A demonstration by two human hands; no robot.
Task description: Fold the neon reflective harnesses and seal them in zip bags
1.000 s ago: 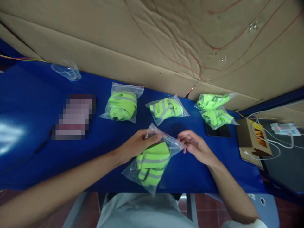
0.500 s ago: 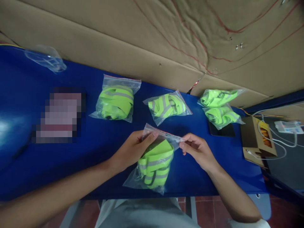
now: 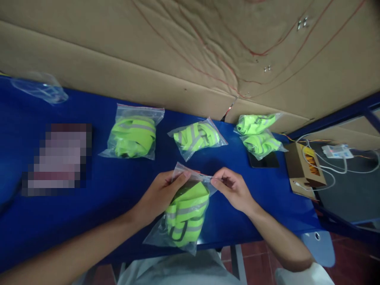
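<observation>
Holding a clear zip bag (image 3: 160, 231) at the lower centre of the frame, near the front edge of the blue table (image 3: 118, 194), with folded neon-yellow fabric (image 3: 188, 213) banded in grey inside. Pinching the bag's upper left corner with the left hand (image 3: 160, 192), thumb laid over the plastic; gripping the right end of its top strip between thumb and fingers of the right hand (image 3: 233, 190). Just beyond, near mid-frame, a similar filled bag (image 3: 197, 136); left of that, a plumper one (image 3: 133, 136). Right of centre, two more, touching, an upper bag (image 3: 257, 123) and a lower bag (image 3: 263, 144), the latter partly over a dark flat object (image 3: 264, 160). Farther right, a cardboard box (image 3: 295, 164) with white cable (image 3: 331, 186) looped across. At left, a blurred-out item (image 3: 59, 156); at upper left, crumpled clear plastic (image 3: 46, 90). Across the top, a cardboard panel (image 3: 113, 51).
</observation>
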